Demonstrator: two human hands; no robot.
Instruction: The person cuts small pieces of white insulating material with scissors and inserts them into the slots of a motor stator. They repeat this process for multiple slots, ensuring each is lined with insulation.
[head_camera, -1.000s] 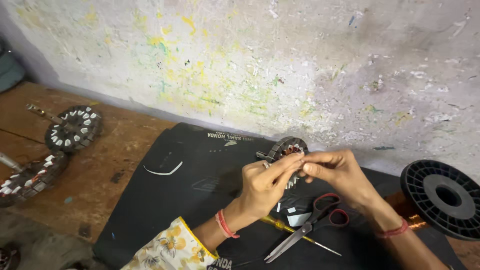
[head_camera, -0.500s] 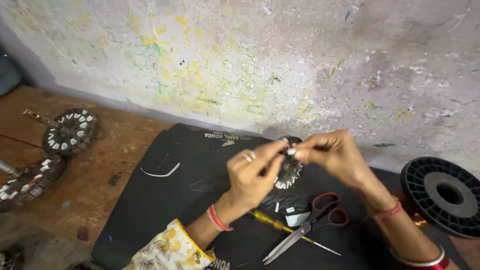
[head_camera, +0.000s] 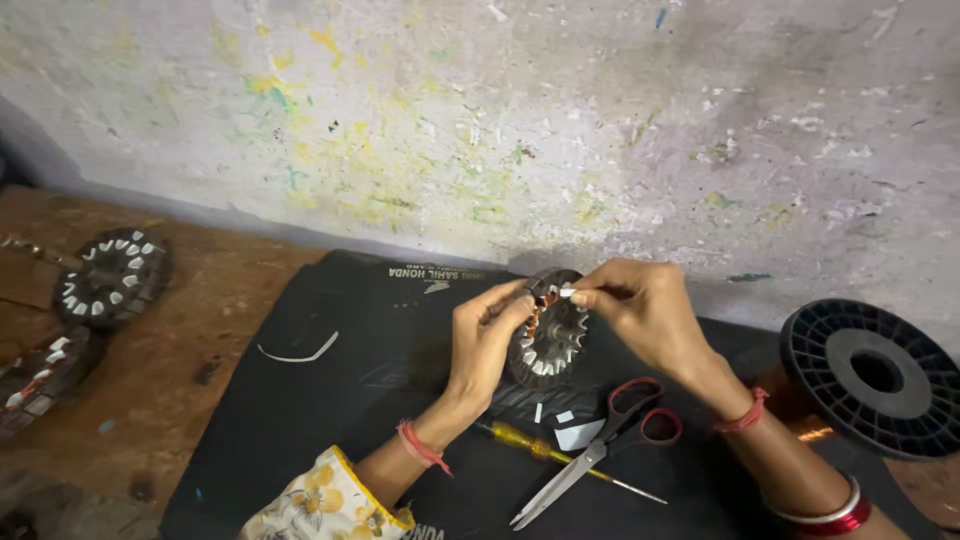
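Fingertips of the right hand (head_camera: 650, 310) are pinching a small white slip at the top rim of a toothed stator core (head_camera: 548, 335), pressing it toward a slot beside the copper winding. The left hand (head_camera: 487, 335) is cupping the core from its other side, fingers curled around the rim and holding it upright just above the black mat (head_camera: 300, 420), near the mat's far edge by the wall. For this step to go well, the left grip is probably best kept firm and unmoving while the right one is feeding the slip straight into the slot, so that it is not buckling or scraping the wire; that is a judgement, since the slot itself is too small to see clearly.

Below the core, more white slips (head_camera: 572, 432) are lying on the mat, touching or just beside red-handled scissors (head_camera: 610, 445), which are lying over a yellow-handled screwdriver (head_camera: 560, 457). A black spool (head_camera: 868, 375) with copper wire is sitting at the mat's right edge. On the wooden surface (head_camera: 190, 330) to the left, well apart, two other stator cores (head_camera: 112, 280) are resting.
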